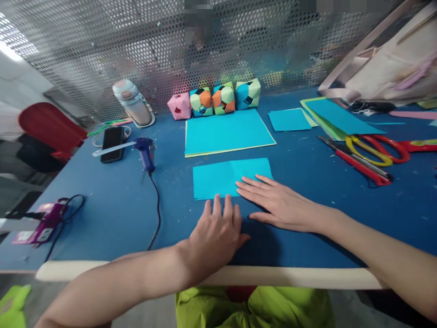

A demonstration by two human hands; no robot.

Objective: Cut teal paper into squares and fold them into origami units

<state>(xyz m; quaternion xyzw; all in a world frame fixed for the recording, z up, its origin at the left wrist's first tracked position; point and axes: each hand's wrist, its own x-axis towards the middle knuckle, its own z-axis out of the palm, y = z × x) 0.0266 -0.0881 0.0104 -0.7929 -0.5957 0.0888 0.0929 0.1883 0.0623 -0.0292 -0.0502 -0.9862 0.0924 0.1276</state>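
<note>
A folded sheet of blue paper (213,179) lies on the blue table in front of me, with a faint crease near its middle. My right hand (273,200) rests flat on its lower right part, fingers stretched to the left. At the sheet's near edge is my left hand (220,230), fingers apart and pointing forward, their tips touching or close to the paper. Neither hand grasps anything. Just beyond lies a larger stack of blue and pale green paper (227,132).
Folded paper balls (223,98) line the back by a perforated metal screen. To the left are a glue gun (146,155), a phone (112,143), a bottle (133,104) and a purple power strip (48,223). On the right lie scissors (370,150), a cutter (362,166), more paper (290,120) and a bag (392,64).
</note>
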